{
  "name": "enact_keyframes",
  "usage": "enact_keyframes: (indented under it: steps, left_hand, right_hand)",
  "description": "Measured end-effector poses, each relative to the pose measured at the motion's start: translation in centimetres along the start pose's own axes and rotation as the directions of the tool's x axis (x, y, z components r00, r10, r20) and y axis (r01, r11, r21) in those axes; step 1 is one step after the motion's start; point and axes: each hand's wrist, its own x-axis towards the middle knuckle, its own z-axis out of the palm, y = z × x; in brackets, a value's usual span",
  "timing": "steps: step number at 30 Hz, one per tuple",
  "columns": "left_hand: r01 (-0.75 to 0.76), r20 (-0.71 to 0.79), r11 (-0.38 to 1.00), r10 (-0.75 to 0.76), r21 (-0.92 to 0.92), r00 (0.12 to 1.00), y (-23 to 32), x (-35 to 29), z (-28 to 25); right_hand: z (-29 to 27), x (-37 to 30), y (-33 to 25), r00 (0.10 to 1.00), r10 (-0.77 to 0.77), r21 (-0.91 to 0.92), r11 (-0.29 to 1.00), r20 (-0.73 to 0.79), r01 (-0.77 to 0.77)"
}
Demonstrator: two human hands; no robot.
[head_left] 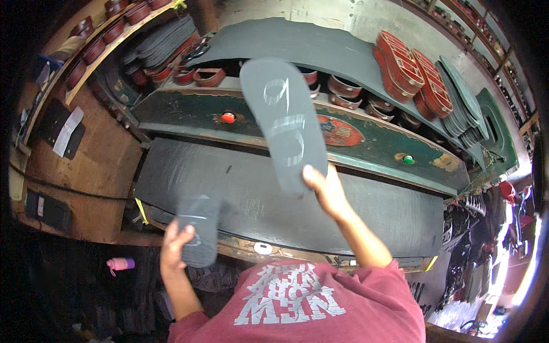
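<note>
My right hand (330, 193) grips the heel end of a dark grey shoe sole (290, 128), held up in front of the green machine. Pale markings show on the sole's face. Lower and to the left, my left hand (176, 244) is closed on a second grey sole (200, 228), thumb across its face; this piece is blurred, and white lines run over it. Both soles are raised over the black work surface (366, 211), apart from each other.
The green machine beam (189, 114) crosses behind, with a red button (229, 118) and a green button (408, 159). Red sole-shaped cutting dies (400, 63) and stacked grey pieces (460, 103) rest on top, beside a large grey sheet (297, 43). A pink bottle (119, 263) is at lower left.
</note>
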Motion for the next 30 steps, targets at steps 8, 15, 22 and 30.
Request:
enact_keyframes:
  steps: [8, 15, 22, 30]
  left_hand:
    - [-0.604, 0.081, 0.795, 0.599, 0.060, 0.797, 13.4, 11.9, 7.3]
    - [-0.536, 0.427, 0.844, 0.472, 0.035, 0.771, 20.1, 31.8, 22.4]
    - [-0.290, 0.283, -0.064, 0.498, 0.955, 0.820, 20.8, 35.1, 28.4]
    - [-0.913, 0.828, 0.048, 0.404, 0.406, 0.390, 16.4, 30.1, 45.4]
  right_hand:
    - [0.1, -15.1, 17.0, 0.764, 0.638, 0.305, 0.749, -0.094, -0.588]
    - [0.9, -16.3, 21.4, 0.698, 0.706, 0.162, 0.708, -0.119, -0.688]
    - [-6.5, -13.6, 11.1, 0.748, 0.664, -0.733, 0.503, -0.013, -0.458]
    - [-21.3, 3.3, -6.5, 0.650, -0.734, -0.839, 0.469, -0.196, 0.276]
